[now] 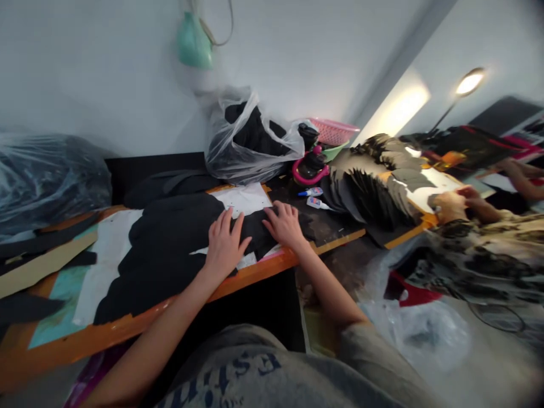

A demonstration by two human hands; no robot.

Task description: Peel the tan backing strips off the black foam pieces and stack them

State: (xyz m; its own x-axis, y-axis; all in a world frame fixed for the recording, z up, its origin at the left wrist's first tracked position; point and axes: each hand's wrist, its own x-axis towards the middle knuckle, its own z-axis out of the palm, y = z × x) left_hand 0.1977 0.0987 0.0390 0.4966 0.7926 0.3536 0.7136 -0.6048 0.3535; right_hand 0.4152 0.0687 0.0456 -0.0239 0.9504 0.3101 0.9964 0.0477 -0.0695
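Observation:
Both of my hands rest on the worktable, fingers apart. My left hand (226,242) lies on the right end of a row of overlapping black fabric pieces (170,243), thumb stretched to the right. My right hand (284,224) presses on a smaller black piece (259,226) in front of a white sheet (241,199). Neither hand grips anything that I can see. White paper shows beneath the black pieces between my hands. Two small glue bottles, one with a blue cap (311,192) and a white one (317,203), lie just beyond my right hand.
A clear plastic bag of black fabric (255,136) stands at the back, beside a pink basket (334,131). Another plastic-wrapped bundle (51,175) is at left. Fanned dark pieces (374,192) spread at right, near a co-worker's hands (450,205). The wooden table edge (255,276) runs before me.

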